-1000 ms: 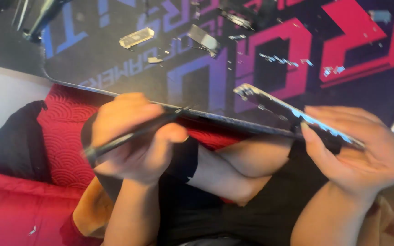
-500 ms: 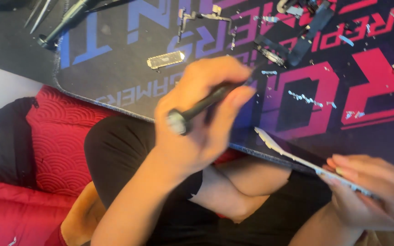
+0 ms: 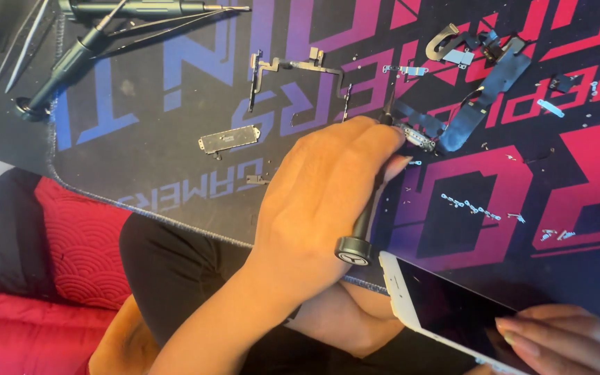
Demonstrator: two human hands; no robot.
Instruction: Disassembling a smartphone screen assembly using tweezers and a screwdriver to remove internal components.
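While our left hand (image 3: 321, 201) grips the dark precision screwdriver (image 3: 371, 201), fingers wrapped around the shaft and the round end cap pointing back toward us, the tip sits out on the mat (image 3: 175, 173) beside a small silver connector strip (image 3: 417, 139).

Half a second ago that hand was lifted mid-reach with the driver angled up; a second ago it was down at our lap. It is now lowered onto the mat with the tip among the loose parts. We judge the driver is picking up or setting down a tiny screw, though none can be made out at the tip.

Our right hand (image 3: 564, 344) shows at the lower right corner, fingers curled over the edge of the white-framed phone screen (image 3: 453, 312), holding it tilted just off the near edge of the mat. The screen has slid lower right in view since a second ago.

Further out: a black flex cable (image 3: 480, 90), a thin L-shaped bracket (image 3: 293, 66), a flat metal plate (image 3: 229, 139), and a line of tiny screws (image 3: 477, 207) well clear of the hand. A second screwdriver (image 3: 71, 59) and tweezers (image 3: 22, 42) lie at the far left of the tabletop.

No tray, dish or box is in view; every part lies loose on the mat.
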